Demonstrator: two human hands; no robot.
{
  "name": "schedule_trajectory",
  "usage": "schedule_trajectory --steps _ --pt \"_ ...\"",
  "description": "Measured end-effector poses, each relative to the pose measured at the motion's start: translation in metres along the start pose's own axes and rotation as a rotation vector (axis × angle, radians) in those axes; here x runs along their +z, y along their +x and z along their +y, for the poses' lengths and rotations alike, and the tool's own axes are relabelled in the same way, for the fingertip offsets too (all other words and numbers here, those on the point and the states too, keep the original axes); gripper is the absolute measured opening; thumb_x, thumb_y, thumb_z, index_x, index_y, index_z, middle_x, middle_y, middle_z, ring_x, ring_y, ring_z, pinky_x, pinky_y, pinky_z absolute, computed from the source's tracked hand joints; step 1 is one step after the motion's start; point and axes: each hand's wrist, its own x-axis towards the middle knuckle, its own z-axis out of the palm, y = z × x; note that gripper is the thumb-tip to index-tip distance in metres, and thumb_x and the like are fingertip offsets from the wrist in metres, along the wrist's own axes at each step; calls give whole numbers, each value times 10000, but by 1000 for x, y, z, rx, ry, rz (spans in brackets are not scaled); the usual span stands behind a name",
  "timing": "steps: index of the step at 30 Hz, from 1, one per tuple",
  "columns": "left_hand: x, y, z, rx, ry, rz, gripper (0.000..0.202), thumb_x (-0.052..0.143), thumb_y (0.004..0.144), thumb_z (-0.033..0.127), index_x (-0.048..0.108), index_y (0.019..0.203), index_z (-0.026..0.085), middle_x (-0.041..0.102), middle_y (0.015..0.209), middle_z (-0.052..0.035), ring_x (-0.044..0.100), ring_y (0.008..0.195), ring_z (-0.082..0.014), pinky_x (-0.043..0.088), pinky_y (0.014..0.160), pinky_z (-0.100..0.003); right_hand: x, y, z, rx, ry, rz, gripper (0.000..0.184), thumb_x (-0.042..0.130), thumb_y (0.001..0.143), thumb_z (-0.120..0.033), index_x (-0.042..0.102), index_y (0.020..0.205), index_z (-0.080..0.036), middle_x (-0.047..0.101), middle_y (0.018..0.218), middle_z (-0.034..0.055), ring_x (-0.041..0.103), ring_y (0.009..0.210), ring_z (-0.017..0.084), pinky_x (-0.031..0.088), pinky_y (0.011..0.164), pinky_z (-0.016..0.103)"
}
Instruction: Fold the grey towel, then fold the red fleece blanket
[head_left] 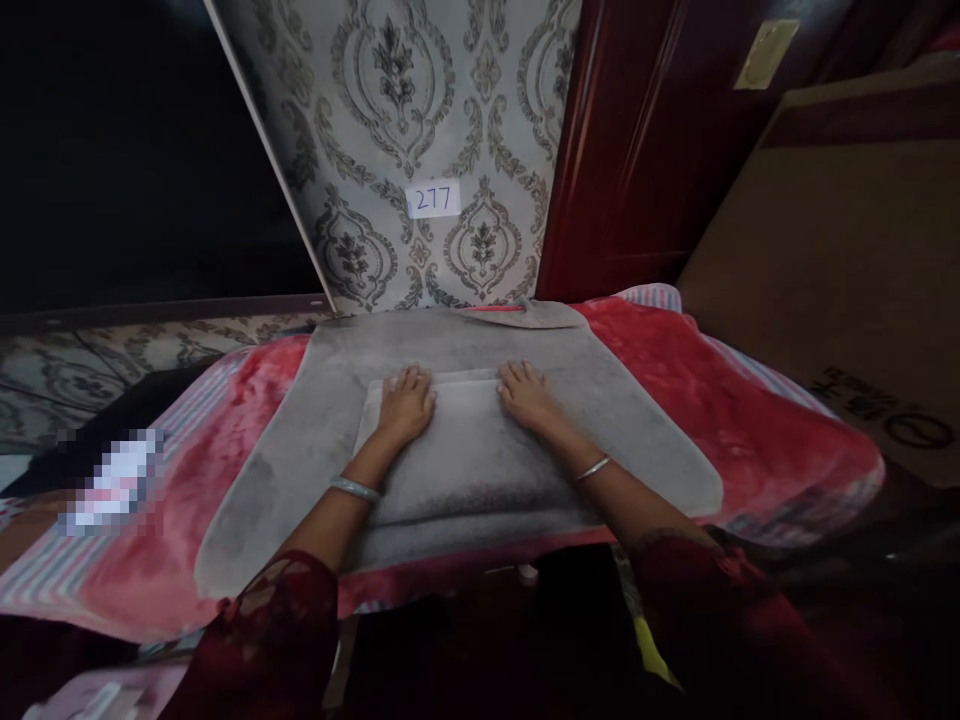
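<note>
A grey plush cloth (285,500), perhaps a mat, is spread on the table with rounded front corners. Its middle part is folded over on itself, making a lighter grey panel (465,450). My left hand (407,405) rests flat on the far left corner of this panel, fingers spread forward. On the panel's far right corner lies my right hand (527,396), likewise flat with its fingers apart. Neither hand grips anything. Toward the wall, the cloth's back edge has a turned-over flap (536,315) with a bit of red showing beside it.
Under the cloth lies a red blanket (675,380) with striped edges. A dark screen (150,150) stands at the left, a large cardboard box (840,260) at the right. Behind are patterned wallpaper with a paper label (433,199) reading 277 and a dark red door (622,150).
</note>
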Motion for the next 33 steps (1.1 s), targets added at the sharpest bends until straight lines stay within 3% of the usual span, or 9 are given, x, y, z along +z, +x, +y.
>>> schedule_trajectory --steps 3,6,13,17,22,25,29,33 --pt "3 -2 32 147 -37 -17 559 312 1026 312 393 1558 161 327 1653 -112 260 1544 -256 197 1260 -523 2 -5 -20 -32 -11 34 553 288 1035 -307 384 1575 -233 330 1653 75 249 1528 304 224 1197 621" --pt "17 -8 51 185 -51 -69 576 314 1031 339 349 1579 165 309 1660 -108 245 1549 -249 197 1261 -525 17 -12 -29 -21 -19 49 551 300 1037 -315 381 1578 -250 323 1656 59 254 1526 299 217 1203 614" --pt "28 -8 50 178 -71 -106 593 304 1042 395 310 1599 192 254 1680 -99 206 1561 -238 165 1269 -508 37 -13 -22 -29 -21 107 549 294 1043 -341 382 1579 -267 314 1660 31 235 1535 292 198 1213 595" --pt "24 -4 26 110 -46 -127 625 339 1029 496 329 1596 232 226 1687 -103 191 1565 -263 152 1264 -527 35 -12 -21 -19 -21 101 549 287 1046 -348 378 1581 -268 310 1662 23 231 1537 286 197 1216 586" --pt "22 -15 -42 -103 -25 -126 624 315 1031 481 323 1600 225 231 1686 -112 195 1560 -310 227 1233 -560 34 -13 -23 -10 -6 73 547 294 1046 -343 375 1581 -260 296 1668 19 214 1542 283 188 1220 582" --pt "25 -27 -71 -189 -44 -74 616 300 1032 412 316 1601 178 219 1686 -134 269 1533 -341 290 1211 -537 33 -13 -24 -14 10 83 543 305 1044 -337 387 1575 -260 310 1663 27 216 1540 284 178 1222 584" --pt "29 -32 -80 -242 -92 -4 628 325 1015 343 321 1573 56 320 1639 -201 352 1498 -314 303 1216 -467 29 -14 -20 9 61 131 548 378 1021 -327 418 1557 -226 334 1652 77 230 1535 295 212 1220 541" --pt "23 -21 -82 -337 -186 22 631 421 973 335 374 1538 57 547 1474 -230 491 1398 -341 396 1149 -484 20 -11 7 243 197 254 619 479 962 -305 410 1549 -123 357 1619 189 322 1494 332 316 1182 484"
